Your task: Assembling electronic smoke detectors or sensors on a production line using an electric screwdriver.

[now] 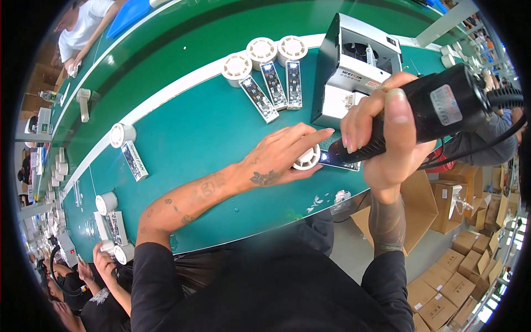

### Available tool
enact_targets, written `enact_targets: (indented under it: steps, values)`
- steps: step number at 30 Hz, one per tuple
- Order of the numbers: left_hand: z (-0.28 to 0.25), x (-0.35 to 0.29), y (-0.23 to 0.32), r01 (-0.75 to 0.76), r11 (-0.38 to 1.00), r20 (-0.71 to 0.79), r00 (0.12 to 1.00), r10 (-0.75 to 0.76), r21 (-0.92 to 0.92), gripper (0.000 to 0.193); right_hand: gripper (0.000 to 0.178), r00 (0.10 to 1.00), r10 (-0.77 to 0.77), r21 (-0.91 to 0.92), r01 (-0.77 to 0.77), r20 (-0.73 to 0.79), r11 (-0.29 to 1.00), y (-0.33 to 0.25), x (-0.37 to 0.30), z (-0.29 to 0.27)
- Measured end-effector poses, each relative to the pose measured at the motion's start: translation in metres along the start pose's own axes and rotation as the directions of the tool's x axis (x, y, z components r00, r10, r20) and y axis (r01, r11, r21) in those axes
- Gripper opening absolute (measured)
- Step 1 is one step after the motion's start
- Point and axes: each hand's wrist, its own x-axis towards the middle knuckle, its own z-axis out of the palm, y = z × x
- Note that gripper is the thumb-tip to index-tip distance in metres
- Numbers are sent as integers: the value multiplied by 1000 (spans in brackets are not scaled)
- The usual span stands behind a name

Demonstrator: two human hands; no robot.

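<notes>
My right hand is closed around a thick black electric screwdriver with a cable at its back end. The lit tip of the screwdriver points down at a white device with a round vented head and an open body showing a circuit board. My left hand grips that device by its head, holding it on the green bench, fingers wrapped over it. Just behind it stands a silver and black screw feeder. The exact contact of the tip is hidden by my right hand.
Several like devices lie farther back on the green bench. Another device lies to the left. Co-workers' hands are at the lower left. A person sits across the bench. Cardboard boxes stand at lower right.
</notes>
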Motion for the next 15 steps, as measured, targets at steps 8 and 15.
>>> enact_targets:
  steps: [8,15]
  values:
    - [1,1,-1,9,1000,17,1000,-9,-3,77,22,998,-56,-33,56,-1,998,6,-3,-3]
    - [2,4,-3,54,996,29,998,-52,-69,74,19,967,-207,-173,232,151,957,13,-13,-1]
